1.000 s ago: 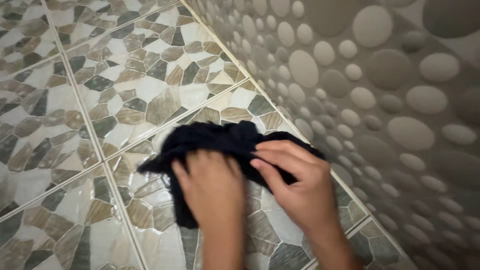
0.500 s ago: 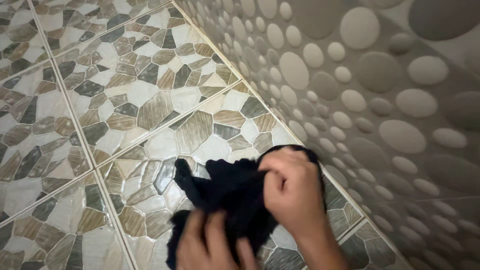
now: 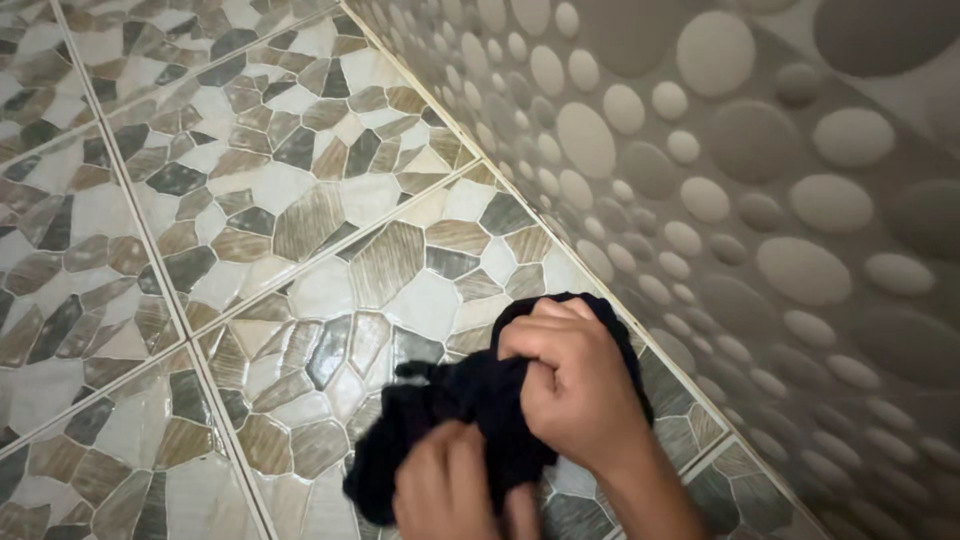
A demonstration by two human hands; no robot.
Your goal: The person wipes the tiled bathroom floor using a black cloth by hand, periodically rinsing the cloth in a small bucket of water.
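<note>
A dark, nearly black cloth [image 3: 462, 398] lies bunched on the stone-pattern floor tiles [image 3: 300, 200], close to the wall. My right hand [image 3: 570, 380] is clenched on the cloth's upper right part. My left hand [image 3: 450, 485] grips its lower part near the bottom edge of the view, with the fingers curled into the fabric. The two hands are close together, with the cloth gathered between them.
A wall tiled with raised grey pebble shapes [image 3: 720, 180] runs diagonally along the right, meeting the floor at a pale grout line [image 3: 560, 250]. Glossy floor tiles stretch away to the left and top.
The cloth was spread wider on the tile a second ago. Both hands have pulled it toward me and bunched it into a tighter wad, and the left hand has dropped lower in the view.
</note>
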